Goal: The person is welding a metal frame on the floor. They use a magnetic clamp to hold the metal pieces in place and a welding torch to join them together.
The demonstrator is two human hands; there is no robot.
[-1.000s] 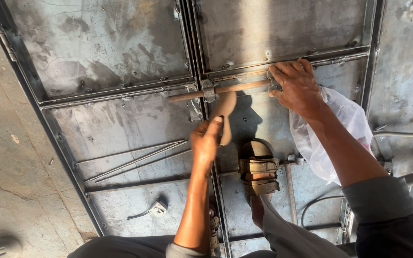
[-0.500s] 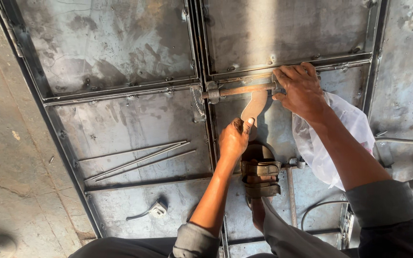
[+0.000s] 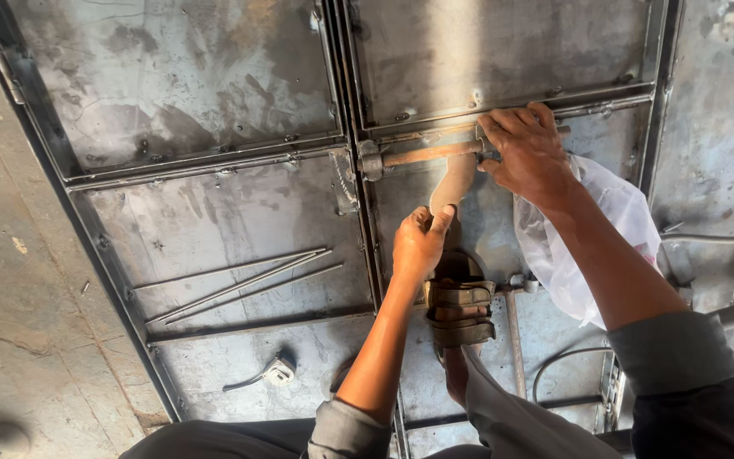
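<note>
- Both hands work on a sliding bolt fitted to a grey steel door panel [image 3: 214,212] that lies flat on the concrete floor [image 3: 10,280].
- Left hand [image 3: 418,246] is clenched around the lower end of the flat handle tab [image 3: 454,180], which hangs down from the bolt rod; thumb and fingers pinch the tab's tip.
- Right hand [image 3: 530,153] grasps the right end of the rusty bolt rod [image 3: 431,154], fingers curled over it, pressing it against the panel just below a horizontal frame bar [image 3: 503,106].
- The rod lies level, running from a small bracket [image 3: 371,161] beside the vertical centre bar [image 3: 343,102] to the right hand.
- A sandalled foot [image 3: 459,310] stands on the panel right below the left hand, nearly touching the wrist.
- A crumpled clear plastic bag [image 3: 592,246] lies under the right forearm, on the panel.
- Two thin metal rods [image 3: 239,285] lie slanted, close together, in the lower left section of the panel, well apart from both hands.
- A small white object with a cord [image 3: 275,371] rests near the panel's lower edge, left of the left forearm.
- A dark cable [image 3: 558,365] curves over the panel beside the trouser leg.
</note>
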